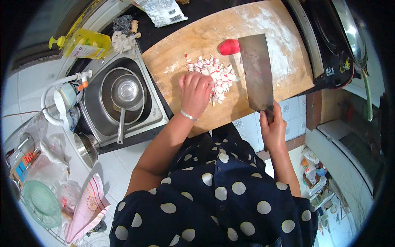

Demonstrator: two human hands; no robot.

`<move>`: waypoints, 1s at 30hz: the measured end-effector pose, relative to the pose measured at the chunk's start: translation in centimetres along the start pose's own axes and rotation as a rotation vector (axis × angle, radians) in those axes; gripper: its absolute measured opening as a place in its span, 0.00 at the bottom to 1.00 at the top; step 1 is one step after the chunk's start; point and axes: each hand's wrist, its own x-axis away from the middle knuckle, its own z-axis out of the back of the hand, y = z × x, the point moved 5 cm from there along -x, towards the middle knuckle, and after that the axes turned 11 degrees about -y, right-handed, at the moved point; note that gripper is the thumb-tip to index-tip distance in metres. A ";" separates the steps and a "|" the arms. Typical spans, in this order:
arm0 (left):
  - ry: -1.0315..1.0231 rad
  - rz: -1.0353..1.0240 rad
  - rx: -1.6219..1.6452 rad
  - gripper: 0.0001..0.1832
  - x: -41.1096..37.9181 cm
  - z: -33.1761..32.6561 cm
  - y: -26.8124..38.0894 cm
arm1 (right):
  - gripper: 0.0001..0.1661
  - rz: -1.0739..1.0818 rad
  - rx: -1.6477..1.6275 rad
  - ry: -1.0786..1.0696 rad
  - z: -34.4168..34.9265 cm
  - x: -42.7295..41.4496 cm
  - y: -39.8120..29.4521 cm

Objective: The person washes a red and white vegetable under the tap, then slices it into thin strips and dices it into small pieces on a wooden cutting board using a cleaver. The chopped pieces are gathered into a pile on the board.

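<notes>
My right hand (274,128) grips the handle of a broad Chinese cleaver (256,71), its wide blade over the right part of a wooden cutting board (172,40). Diced red-skinned radish (220,80), white inside, lies heaped in the middle of the board. At the left edge of this heap rests my left hand (196,92), a silver bangle on its wrist. Its fingers are bent and their tips are partly hidden, so whether they hold any pieces is unclear. Beyond the heap lies a larger red radish piece (229,47), its right end against or behind the blade.
White flour (280,40) dusts the board's right side. Left of it, a steel sink (92,114) holds a pan and a metal ladle (126,92). A yellow soap bottle (89,44) stands behind the sink. A black stove (333,58) adjoins the board's right end.
</notes>
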 end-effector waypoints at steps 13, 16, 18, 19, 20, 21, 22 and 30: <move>0.068 -0.655 1.437 0.11 0.7 19.1 14.0 | 0.28 0.003 -0.022 0.046 -0.1 -0.6 1.1; 0.077 -0.727 1.477 0.15 0.8 18.9 14.5 | 0.28 0.081 0.028 0.060 0.2 -0.1 0.4; -0.122 -0.677 1.382 0.11 0.5 17.3 13.5 | 0.29 0.153 0.080 0.081 0.3 0.4 0.0; -0.175 -0.616 1.288 0.08 -0.1 15.4 12.3 | 0.29 0.196 0.108 0.094 0.4 0.6 -0.5; -0.204 -0.464 1.171 0.08 -0.2 15.0 11.8 | 0.26 0.162 0.121 0.068 0.4 0.9 -0.6; -0.253 -0.327 1.052 0.11 -1.3 15.1 11.5 | 0.24 0.126 0.131 0.051 0.5 1.1 -0.6; -0.350 -0.228 0.884 0.18 -1.0 12.8 10.2 | 0.22 0.149 0.133 0.043 0.5 1.1 -0.6; -0.408 -0.122 -0.181 0.48 0.2 -1.3 4.6 | 0.13 -0.002 -0.274 -0.198 -1.1 0.7 0.3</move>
